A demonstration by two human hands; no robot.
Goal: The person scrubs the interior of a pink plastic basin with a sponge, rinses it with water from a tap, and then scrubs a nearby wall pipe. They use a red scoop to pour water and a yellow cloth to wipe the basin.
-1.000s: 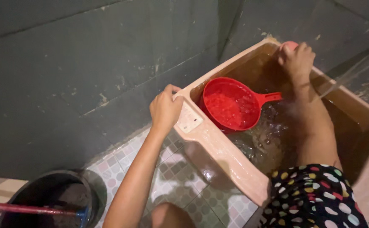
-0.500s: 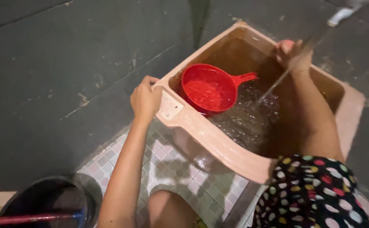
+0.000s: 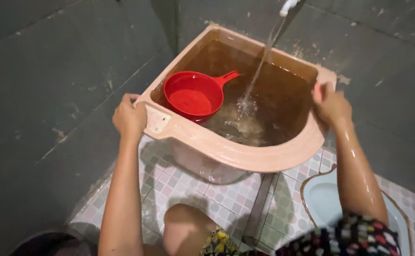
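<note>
Tub, half full and surely heavy, slippery-wet; left hand and right hand both clamp its rim corners, red dipper floating inside.

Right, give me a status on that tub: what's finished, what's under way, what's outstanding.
Done: the pink plastic corner tub already holds a good depth of water, with the red plastic dipper floating in it. Under way: water streams from the white tap into the tub, while the left hand and right hand grip opposite rims. Outstanding: the water sits well below the brim.
</note>
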